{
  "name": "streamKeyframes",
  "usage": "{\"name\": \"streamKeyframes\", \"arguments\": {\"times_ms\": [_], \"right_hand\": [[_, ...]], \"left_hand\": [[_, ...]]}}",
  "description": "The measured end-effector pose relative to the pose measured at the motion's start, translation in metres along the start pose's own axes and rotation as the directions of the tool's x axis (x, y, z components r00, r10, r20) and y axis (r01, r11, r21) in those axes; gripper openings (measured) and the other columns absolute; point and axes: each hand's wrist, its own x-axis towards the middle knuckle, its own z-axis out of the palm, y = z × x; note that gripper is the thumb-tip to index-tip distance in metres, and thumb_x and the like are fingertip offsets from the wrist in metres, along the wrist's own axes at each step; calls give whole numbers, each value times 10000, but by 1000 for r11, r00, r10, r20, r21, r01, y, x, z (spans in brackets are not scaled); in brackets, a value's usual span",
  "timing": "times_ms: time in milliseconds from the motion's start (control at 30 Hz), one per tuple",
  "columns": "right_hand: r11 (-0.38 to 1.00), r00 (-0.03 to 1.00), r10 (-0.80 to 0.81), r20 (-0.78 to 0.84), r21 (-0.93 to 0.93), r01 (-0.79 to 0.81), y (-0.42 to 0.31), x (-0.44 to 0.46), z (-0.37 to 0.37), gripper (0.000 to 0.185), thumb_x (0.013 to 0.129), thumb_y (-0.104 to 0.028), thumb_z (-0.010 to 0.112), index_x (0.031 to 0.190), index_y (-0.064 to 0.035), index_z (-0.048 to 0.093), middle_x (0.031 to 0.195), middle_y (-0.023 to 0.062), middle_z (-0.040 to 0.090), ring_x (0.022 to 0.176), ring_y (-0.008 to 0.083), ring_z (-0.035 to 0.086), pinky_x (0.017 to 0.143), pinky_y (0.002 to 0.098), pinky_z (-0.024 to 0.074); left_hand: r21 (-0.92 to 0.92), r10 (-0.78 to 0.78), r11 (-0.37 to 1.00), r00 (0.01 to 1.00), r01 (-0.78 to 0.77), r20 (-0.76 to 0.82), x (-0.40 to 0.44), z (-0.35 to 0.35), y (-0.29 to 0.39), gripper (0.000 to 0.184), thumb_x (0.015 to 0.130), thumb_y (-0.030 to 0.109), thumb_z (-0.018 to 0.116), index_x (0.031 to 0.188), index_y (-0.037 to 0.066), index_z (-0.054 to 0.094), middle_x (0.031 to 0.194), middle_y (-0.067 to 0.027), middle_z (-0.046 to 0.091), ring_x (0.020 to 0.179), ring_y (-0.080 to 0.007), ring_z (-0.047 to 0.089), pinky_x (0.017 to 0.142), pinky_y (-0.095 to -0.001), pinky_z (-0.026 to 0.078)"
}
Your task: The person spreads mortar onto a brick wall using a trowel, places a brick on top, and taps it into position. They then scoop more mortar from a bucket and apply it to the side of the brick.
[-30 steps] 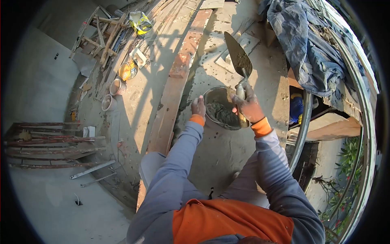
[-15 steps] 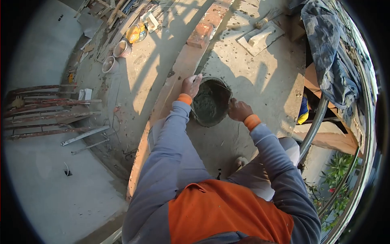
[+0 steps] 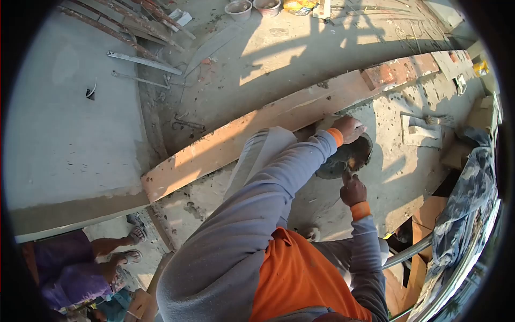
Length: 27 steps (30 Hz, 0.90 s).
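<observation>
A dark round bucket (image 3: pixel 330 168) with wet grey mortar stands on the floor in front of my knees. My left hand (image 3: pixel 350 130) is closed on its far rim, partly covering the opening. On the near side, my right hand (image 3: pixel 353 190) is wrapped round the handle of a trowel (image 3: pixel 356 160), whose blade is down inside the bucket. The blade's tip is hard to make out against the mortar.
Behind the bucket runs a long plank (image 3: pixel 257 127) with a reddish block (image 3: pixel 382 76) on it. A float (image 3: pixel 421 132) and a brush (image 3: pixel 439 120) lie to the right. A person (image 3: pixel 70 268) in sandals is at lower left. A metal rail (image 3: pixel 410 252) and tarp (image 3: pixel 466 198) stand right.
The view has swung left, bringing another person into sight. The trowel, raised above the bucket a second ago, is now down in it. My left hand has moved over the far rim.
</observation>
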Motion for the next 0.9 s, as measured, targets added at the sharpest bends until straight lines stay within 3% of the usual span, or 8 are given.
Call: {"name": "streamKeyframes", "arguments": {"times_ms": [67, 133, 233, 367, 500, 533, 733, 900], "right_hand": [[999, 998, 22, -51, 30, -20, -4, 3, 5, 596, 741, -61, 504, 1330, -36, 411, 1027, 261, 578, 820, 397, 626, 706, 465, 520], [976, 931, -164, -326, 83, 201, 13, 15, 39, 615, 734, -51, 501, 1340, -53, 402, 1035, 262, 567, 823, 410, 617, 710, 475, 516], [991, 999, -25, 27, -130, 29, 9, 7, 68, 649, 720, -46, 496, 1359, -66, 382, 1027, 259, 571, 827, 420, 611, 711, 479, 513], [999, 991, 7, 131, -48, 0, 26, 11, 53, 654, 731, -61, 503, 1370, -67, 367, 980, 262, 588, 861, 419, 599, 721, 502, 493], [994, 951, 15, -307, 111, 21, 24, 27, 49, 567, 736, -108, 525, 1284, 3, 431, 962, 270, 600, 867, 417, 590, 731, 499, 487], [989, 983, 121, -135, 103, -108, 21, 30, 50, 565, 741, -133, 526, 1276, 19, 431, 975, 268, 600, 864, 417, 589, 737, 494, 487], [987, 970, 156, 188, 15, -162, 27, 15, 55, 582, 743, -169, 531, 1291, -6, 419, 965, 251, 614, 887, 417, 600, 772, 491, 494], [921, 937, 332, -109, 255, -296, 21, 25, 43, 528, 743, -163, 519, 1244, -7, 467, 968, 239, 625, 896, 396, 614, 784, 478, 503]], "left_hand": [[-8, -23, 1000, 1000, 23, -13, 2, 7, -4, 378, 886, 384, 497, 814, 44, 645, 769, -203, 617, 732, -387, 593, 685, -446, 454], [6, -55, 998, 998, 55, 28, 4, 6, 1, 348, 876, 362, 509, 829, 50, 656, 790, -197, 630, 756, -386, 602, 707, -447, 460], [26, -72, 997, 996, 71, 45, 1, 5, 1, 321, 857, 347, 534, 865, 59, 675, 842, -189, 648, 800, -378, 616, 742, -439, 470], [-38, -107, 994, 994, 105, -35, -3, 1, -7, 324, 846, 353, 540, 900, 68, 684, 896, -176, 660, 844, -367, 621, 780, -429, 477], [-51, -119, 992, 993, 120, 10, 4, 5, -3, 334, 851, 355, 537, 873, 50, 672, 852, -188, 652, 820, -371, 619, 757, -435, 473], [-53, -127, 990, 992, 128, 21, 3, 4, 0, 346, 855, 365, 533, 871, 47, 670, 841, -195, 647, 814, -375, 617, 746, -436, 472], [-47, -93, 995, 993, 90, -78, -4, -16, 4, 397, 878, 401, 514, 830, 32, 650, 790, -219, 625, 765, -392, 609, 713, -444, 467], [-6, -47, 999, 998, 47, -35, 3, -2, 3, 437, 881, 427, 499, 817, 19, 640, 786, -223, 618, 766, -401, 599, 688, -436, 470]]}}
